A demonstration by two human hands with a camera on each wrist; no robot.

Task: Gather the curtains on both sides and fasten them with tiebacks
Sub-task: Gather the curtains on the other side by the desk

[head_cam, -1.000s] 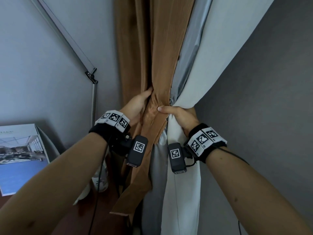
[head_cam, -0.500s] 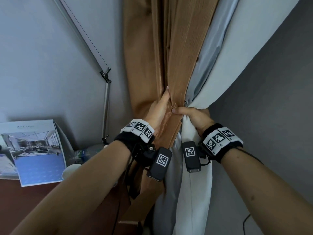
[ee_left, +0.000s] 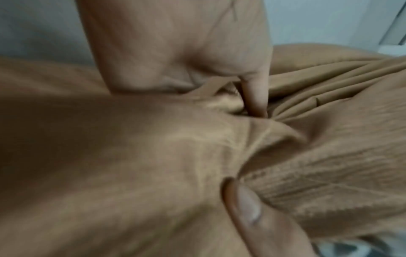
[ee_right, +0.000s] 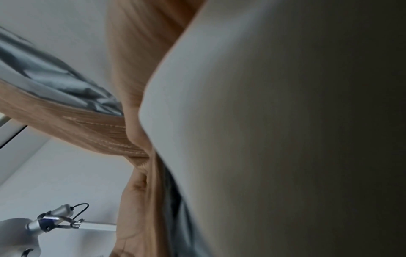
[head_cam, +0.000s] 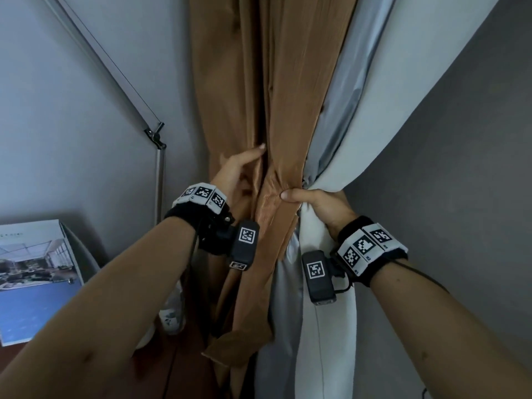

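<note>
Since the earlier frames the left hand [head_cam: 236, 171] has slid up the brown curtain [head_cam: 273, 90] and opened out — its fingers now lie nearly straight and pressed into a fold, where before they curled close beside the other hand. The right hand [head_cam: 318, 203] has stayed at the waist of the bundle, thumb and fingers clamped on the brown tieback band [head_cam: 270, 223] together with the pale lining [head_cam: 383, 82] drawn in from the right.

I judge this as smoothing and tucking stray folds before the band is closed; nothing shows the tieback fastened yet, and its loose end [head_cam: 230, 349] hangs below the grip. From the left wrist view one finger [ee_left: 255, 93] digs into a crease while the thumb [ee_left: 246, 208] rests on the cloth.

Room is tight. The bundle sits in a corner between the grey wall [head_cam: 86, 116] and a darker wall [head_cam: 460, 168] on the right. A lamp arm [head_cam: 159, 180] stands just left of the left wrist, with a brochure [head_cam: 34, 277] and a bottle [head_cam: 172, 315] on the dark tabletop below — a wide left elbow swing could catch them. Free space lies toward the camera.
</note>
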